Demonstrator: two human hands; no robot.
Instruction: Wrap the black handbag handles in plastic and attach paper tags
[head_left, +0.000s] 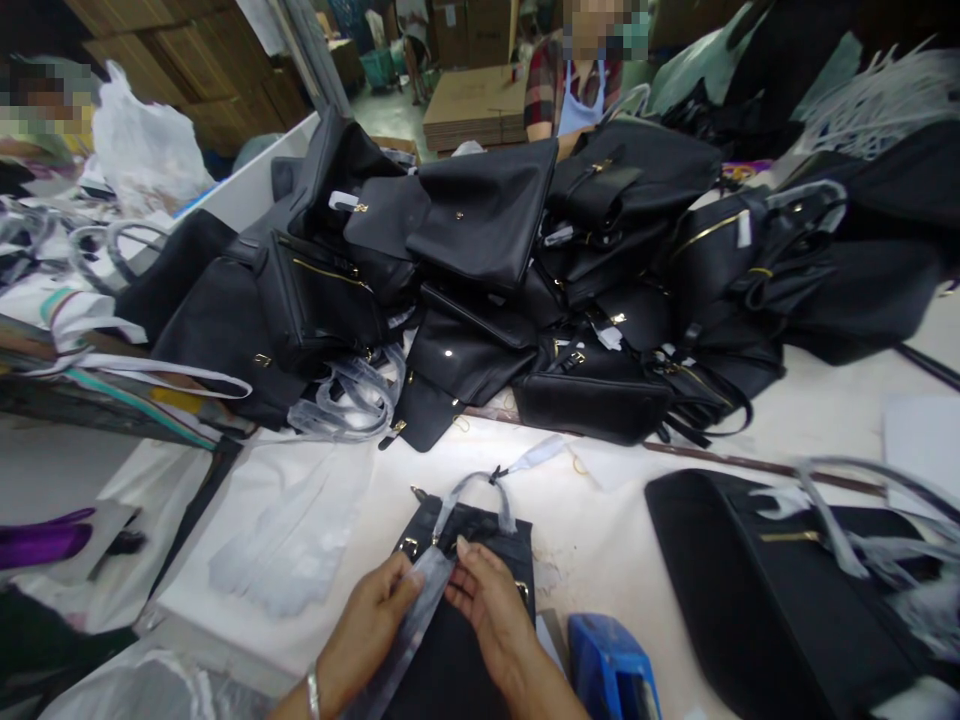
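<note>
A small black handbag (457,640) with gold fittings lies on the white table right in front of me. Its handle (471,492) is wrapped in clear plastic and arches upward. My left hand (375,620) pinches a strip of clear plastic wrap (420,610) that runs down over the bag. My right hand (491,605) is beside it, fingers curled onto the same strip and the bag's top edge. A bracelet sits on my left wrist.
A big heap of black handbags (487,270) fills the table's far half. Another black bag (780,590) lies at right, a blue tool (611,665) by my right forearm, clear plastic sleeves (285,540) at left. A person in a plaid shirt (577,85) stands beyond the pile.
</note>
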